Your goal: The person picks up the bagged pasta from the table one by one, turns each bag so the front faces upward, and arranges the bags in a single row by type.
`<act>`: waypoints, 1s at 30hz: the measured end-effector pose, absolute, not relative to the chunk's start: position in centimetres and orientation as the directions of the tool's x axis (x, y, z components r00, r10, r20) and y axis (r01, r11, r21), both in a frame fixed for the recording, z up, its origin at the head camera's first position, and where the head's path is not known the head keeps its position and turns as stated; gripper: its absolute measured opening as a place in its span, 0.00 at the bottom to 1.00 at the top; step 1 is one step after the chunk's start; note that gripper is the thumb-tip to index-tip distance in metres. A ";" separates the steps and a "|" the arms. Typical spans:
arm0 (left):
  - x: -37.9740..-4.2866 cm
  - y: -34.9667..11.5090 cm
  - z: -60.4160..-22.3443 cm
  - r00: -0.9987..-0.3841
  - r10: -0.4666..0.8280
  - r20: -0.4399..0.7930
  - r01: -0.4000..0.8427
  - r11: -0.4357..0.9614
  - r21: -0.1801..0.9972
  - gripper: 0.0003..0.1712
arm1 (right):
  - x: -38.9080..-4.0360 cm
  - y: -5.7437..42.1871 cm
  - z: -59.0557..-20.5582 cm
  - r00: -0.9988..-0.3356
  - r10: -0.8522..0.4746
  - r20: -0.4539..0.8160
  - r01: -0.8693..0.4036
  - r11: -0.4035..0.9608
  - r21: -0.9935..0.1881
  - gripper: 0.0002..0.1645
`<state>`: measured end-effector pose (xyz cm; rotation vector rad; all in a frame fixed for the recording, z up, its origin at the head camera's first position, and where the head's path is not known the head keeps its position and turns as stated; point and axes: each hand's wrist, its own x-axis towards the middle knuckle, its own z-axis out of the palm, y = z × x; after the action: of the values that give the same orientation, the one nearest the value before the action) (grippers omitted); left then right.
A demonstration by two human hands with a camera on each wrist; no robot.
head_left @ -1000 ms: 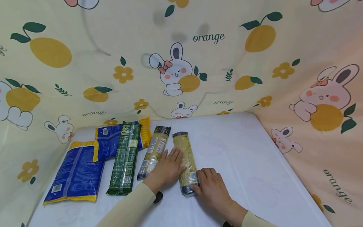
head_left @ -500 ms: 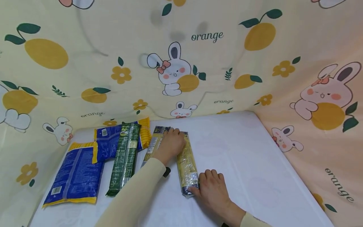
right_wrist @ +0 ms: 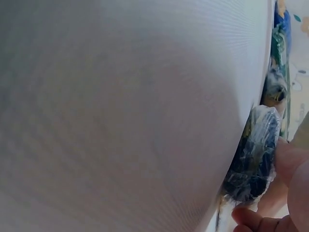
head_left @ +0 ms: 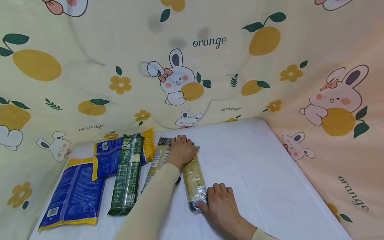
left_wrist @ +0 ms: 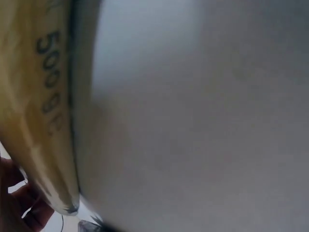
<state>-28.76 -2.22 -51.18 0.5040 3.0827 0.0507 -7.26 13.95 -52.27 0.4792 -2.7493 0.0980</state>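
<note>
A long clear packet of spaghetti (head_left: pixel 194 180) with dark ends lies on the white table (head_left: pixel 246 173). My left hand (head_left: pixel 183 151) covers its far end, thumb along the right edge and fingers toward the left. My right hand (head_left: pixel 222 206) holds the near end, thumb on top and fingers along the right side. In the right wrist view its thumb and fingers (right_wrist: pixel 251 220) sit around the dark wrapped end. Close on the left lies a second spaghetti packet (head_left: pixel 156 163), partly hidden by my left hand and sleeve. The left wrist view shows a yellow packet side (left_wrist: pixel 34 96) printed 500 g.
A green packet (head_left: pixel 127 176) lies left of the spaghetti, overlapping a blue and yellow bag (head_left: pixel 109 153). A larger blue bag (head_left: pixel 73 190) lies at the far left. Patterned cloth (head_left: pixel 132 46) rises behind the table and at its sides.
My left hand has moved from the middle of the spaghetti packets to the far end, and its thumb now shows at the right edge. My right hand stays at the near end.
</note>
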 end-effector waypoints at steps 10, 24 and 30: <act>-28.8 -2.8 -51.5 -0.949 0.311 0.054 0.312 0.950 0.020 0.42 | -7.0 13.6 -52.3 -0.889 -0.324 0.323 -0.352 0.935 -0.032 0.36; -29.0 -4.1 -47.6 -0.765 0.407 0.500 0.460 0.888 -0.018 0.33 | -8.4 13.9 -52.2 -0.867 -0.292 0.404 -0.345 0.937 -0.062 0.38; -29.2 -4.5 -45.8 -0.610 0.406 0.680 0.526 0.850 -0.036 0.35 | -9.6 14.4 -52.0 -0.876 -0.281 0.392 -0.336 0.939 -0.078 0.37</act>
<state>-29.23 -4.48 -45.83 1.0801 3.6996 0.3478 -9.57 14.45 -51.98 0.4484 -2.7131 0.2019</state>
